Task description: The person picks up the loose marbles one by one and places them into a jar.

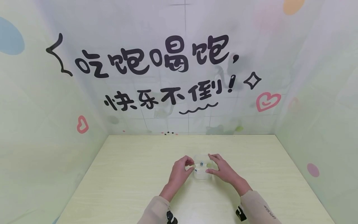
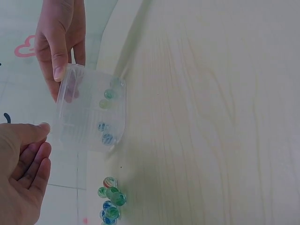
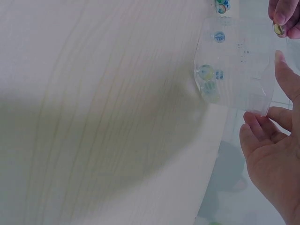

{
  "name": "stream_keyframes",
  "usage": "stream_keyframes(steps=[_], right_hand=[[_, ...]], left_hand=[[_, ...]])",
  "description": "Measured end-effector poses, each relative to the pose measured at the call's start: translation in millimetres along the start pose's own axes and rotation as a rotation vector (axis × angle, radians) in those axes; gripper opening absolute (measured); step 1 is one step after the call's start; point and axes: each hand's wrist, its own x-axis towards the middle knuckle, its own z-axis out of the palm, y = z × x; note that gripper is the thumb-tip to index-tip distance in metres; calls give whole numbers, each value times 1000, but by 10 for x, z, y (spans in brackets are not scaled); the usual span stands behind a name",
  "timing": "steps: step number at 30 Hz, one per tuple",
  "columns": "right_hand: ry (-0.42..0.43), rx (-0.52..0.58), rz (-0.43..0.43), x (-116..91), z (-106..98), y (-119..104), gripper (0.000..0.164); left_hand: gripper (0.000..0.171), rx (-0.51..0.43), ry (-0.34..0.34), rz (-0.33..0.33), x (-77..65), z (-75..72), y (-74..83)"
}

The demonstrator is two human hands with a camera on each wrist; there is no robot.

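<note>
Sleeves point(image 1: 155, 210) cross seemingly wooden table point(image 1: 126, 186), hands point(image 1: 179, 171) point(image 1: 226, 171) below lettering point(image 1: 176, 59).

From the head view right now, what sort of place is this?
Probably a staged recording booth: a pale wood-grain tabletop, a printed backdrop with large characters behind it and panels at both sides, and a black device by the right sleeve.

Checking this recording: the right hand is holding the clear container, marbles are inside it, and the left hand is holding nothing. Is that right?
Not quite: the left hand isn't empty. It pinches a yellowish marble, as the right wrist view shows. The right hand is holding the clear container, and marbles are inside it.
</note>
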Motion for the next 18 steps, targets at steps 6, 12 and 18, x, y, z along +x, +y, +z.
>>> stream_keyframes(steps=[6,12,18], right_hand=[[-1,2,4,1,-2,-1,73],[-1,5,9,5,8,7,73],[-1,12,12,4,10,4,73]], left_hand=[[19,-5,-6,1,4,7,25],[19,17,-7,4,7,14,45],[19,46,-9,11,11,28,56]])
